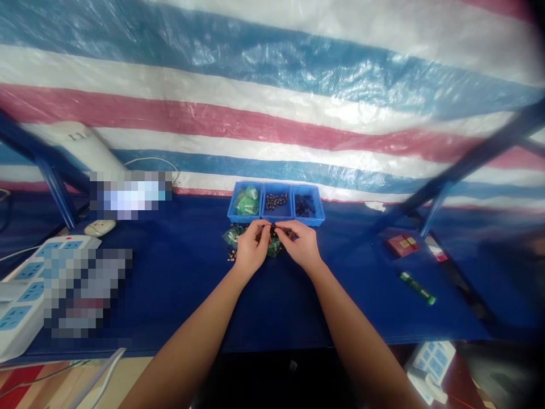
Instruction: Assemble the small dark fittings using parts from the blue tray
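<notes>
My left hand (252, 247) and my right hand (300, 244) meet over the blue table top, fingers pinched together on a small dark part (273, 227) held between them. Under and beside the hands lies a loose pile of green circuit pieces (233, 234) and small brass bits (231, 256). Just behind the hands stand three joined blue bins (276, 216): green pieces in the left one, small dark metal parts in the middle, black parts in the right.
White power strips (25, 289) and a mouse (99, 228) lie at the left. A red packet (402, 244) and a green lighter (417, 288) rest at the right. Blue frame struts (464, 165) slant on both sides; a striped tarp hangs behind.
</notes>
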